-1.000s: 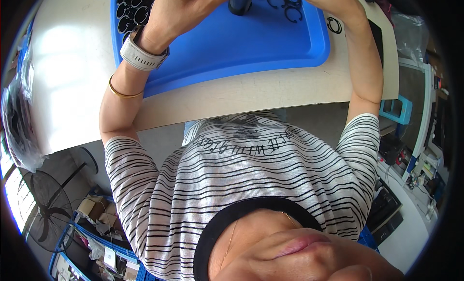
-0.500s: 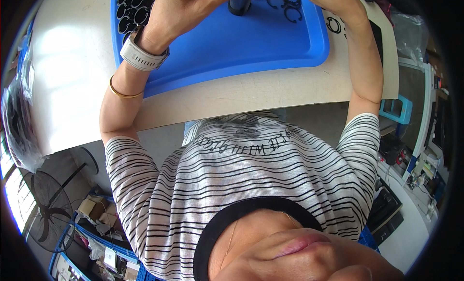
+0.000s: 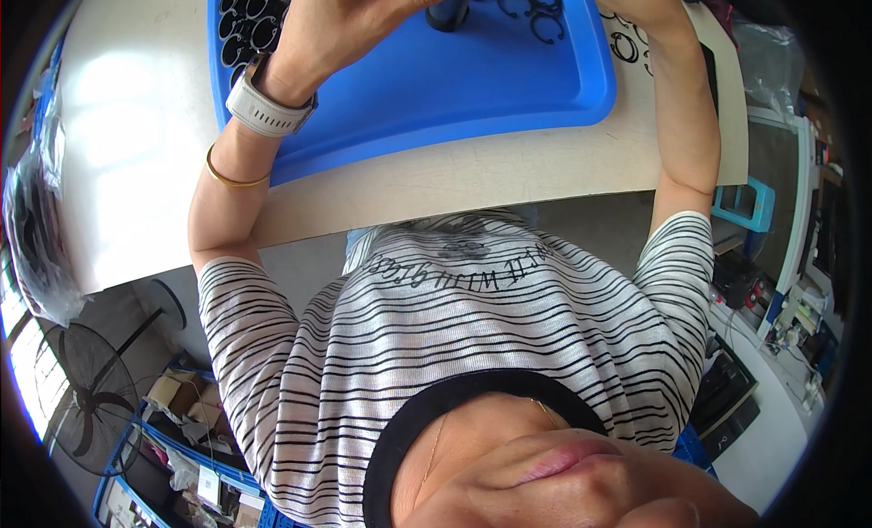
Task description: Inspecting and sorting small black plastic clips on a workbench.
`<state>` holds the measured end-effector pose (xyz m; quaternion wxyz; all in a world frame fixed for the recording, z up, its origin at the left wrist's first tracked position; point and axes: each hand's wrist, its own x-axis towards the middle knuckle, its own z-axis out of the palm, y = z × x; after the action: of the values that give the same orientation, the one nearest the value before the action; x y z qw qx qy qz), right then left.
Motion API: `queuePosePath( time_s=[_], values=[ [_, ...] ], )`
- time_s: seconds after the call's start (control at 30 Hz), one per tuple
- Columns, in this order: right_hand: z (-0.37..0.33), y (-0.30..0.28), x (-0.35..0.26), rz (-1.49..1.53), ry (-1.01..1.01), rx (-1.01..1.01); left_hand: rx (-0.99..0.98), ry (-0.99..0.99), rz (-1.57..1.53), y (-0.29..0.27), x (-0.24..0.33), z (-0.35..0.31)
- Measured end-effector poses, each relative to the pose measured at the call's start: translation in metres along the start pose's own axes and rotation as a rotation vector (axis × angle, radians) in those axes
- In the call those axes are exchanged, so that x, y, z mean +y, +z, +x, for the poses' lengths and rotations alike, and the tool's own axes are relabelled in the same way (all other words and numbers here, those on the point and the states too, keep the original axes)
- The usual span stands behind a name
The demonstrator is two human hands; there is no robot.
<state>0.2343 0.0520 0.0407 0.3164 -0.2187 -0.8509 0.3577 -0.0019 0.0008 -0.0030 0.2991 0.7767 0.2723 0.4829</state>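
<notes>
My left hand (image 3: 341,29) is over the left part of a blue tray (image 3: 436,119), its thumb stretched right toward the top of a dark cylinder (image 3: 447,16) that stands in the tray. Past the top edge its other fingers are cut off, so any grip is hidden. My right hand (image 3: 633,3) reaches in over the tray's far right corner, fingertips also out of view. Black open rings with small eyelets, like retaining rings (image 3: 547,27), lie in the tray beside the cylinder. Several more black rings (image 3: 264,30) are lined up along the tray's left side.
The tray rests on a pale table (image 3: 136,165). Loose black rings (image 3: 624,47) lie on the table right of the tray, near a dark flat object (image 3: 709,78). Plastic bags (image 3: 41,228) hang at the left edge. A standing fan (image 3: 86,401) and shelves (image 3: 195,464) are lower left.
My right hand has shifted slightly left, showing more of the loose rings on the table. My left hand stays almost in place, its thumb still by the cylinder.
</notes>
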Motion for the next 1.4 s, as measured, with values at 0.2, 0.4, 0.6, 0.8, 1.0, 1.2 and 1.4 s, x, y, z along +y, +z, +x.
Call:
queuePosePath(
  time_s=[0.2, 0.4, 0.6, 0.8, 1.0, 1.2, 1.4],
  values=[
    [0.0, 0.0, -0.012, 0.094, 0.062, 0.06, -0.012, -0.015, -0.004, -0.002, 0.0, -0.002],
    [0.0, -0.004, -0.004, 0.097, -0.077, 0.176, -0.009, -0.008, 0.045, -0.001, 0.001, -0.002],
    [0.002, -0.003, -0.002, 0.258, 0.054, 0.089, -0.014, -0.019, 0.027, -0.001, -0.001, 0.0],
    [0.002, -0.006, -0.007, 0.353, -0.012, 0.14, -0.01, -0.062, 0.034, -0.003, 0.002, -0.003],
    [-0.001, 0.008, -0.008, 0.31, 0.101, 0.08, 0.004, -0.042, 0.037, 0.001, 0.006, -0.003],
    [0.001, 0.011, -0.008, 0.188, 0.066, 0.108, 0.008, -0.029, 0.055, -0.004, 0.005, -0.002],
    [-0.002, 0.012, -0.01, 0.094, -0.061, 0.175, 0.018, 0.051, 0.108, -0.005, 0.003, 0.001]
  ],
)
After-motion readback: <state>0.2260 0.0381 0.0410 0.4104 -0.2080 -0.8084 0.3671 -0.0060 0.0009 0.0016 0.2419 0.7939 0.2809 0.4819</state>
